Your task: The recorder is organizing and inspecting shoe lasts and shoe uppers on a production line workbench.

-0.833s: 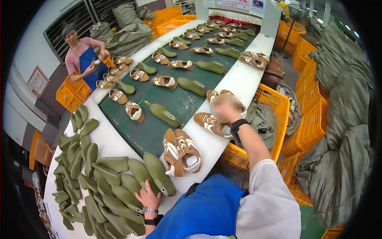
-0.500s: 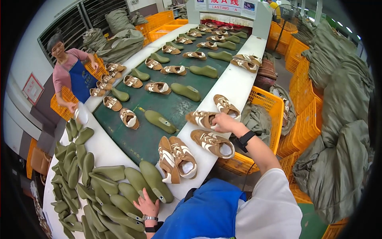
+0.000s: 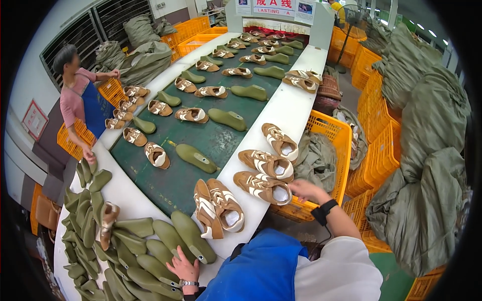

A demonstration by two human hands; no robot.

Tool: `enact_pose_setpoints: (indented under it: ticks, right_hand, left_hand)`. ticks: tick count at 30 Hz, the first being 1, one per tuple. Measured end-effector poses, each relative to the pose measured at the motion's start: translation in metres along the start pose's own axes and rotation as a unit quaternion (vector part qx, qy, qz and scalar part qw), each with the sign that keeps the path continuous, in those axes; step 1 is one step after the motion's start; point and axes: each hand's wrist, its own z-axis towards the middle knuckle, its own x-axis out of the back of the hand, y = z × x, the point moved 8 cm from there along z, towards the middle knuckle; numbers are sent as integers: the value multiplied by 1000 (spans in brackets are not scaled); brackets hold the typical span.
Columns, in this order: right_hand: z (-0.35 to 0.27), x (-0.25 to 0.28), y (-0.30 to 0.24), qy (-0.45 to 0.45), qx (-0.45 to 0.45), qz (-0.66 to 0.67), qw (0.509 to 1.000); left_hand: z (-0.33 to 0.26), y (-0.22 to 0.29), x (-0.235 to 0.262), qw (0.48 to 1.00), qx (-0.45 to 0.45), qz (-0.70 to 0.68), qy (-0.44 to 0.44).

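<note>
My left hand lies open with spread fingers on a green shoe last, at the right side of a large heap of shoe lasts. My right hand is at the heel of the nearest brown-and-white sneaker, its fingers bunched against the rim and partly hidden. Beside that one on the white ledge lie another sneaker and a third farther off. Between my hands a pair of sneakers stands at the ledge's near corner. A single sneaker, slightly blurred, is over the heap of lasts.
Rows of sneakers and lasts cover the green conveyor belt, which comes from a machine opening. A co-worker stands at the far left, one hand by the lasts. Orange crates and grey-green sacks crowd the right side.
My right hand has set the middle sneaker down on the ledge and moved nearer, to the closest sneaker's heel. A sneaker has appeared over the lasts, and the co-worker has turned away.
</note>
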Motion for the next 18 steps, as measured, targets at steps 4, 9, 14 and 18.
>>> enact_pose_setpoints:
  ticks: [4,9,14,18]
  right_hand:
    - [-5,-43,-5,-71,32,155,985]
    - [4,50,-64,367,254,-118,887]
    - [35,91,-87,410,223,-183,865]
    - [97,66,-93,225,164,-305,911]
  left_hand:
    - [-1,-1,1,1000,7,-5,-18]
    - [-1,-3,-1,1000,-5,-15,10]
    - [3,-1,-5,1000,-8,-15,-6]
    - [-2,-4,-1,1000,4,-6,-2]
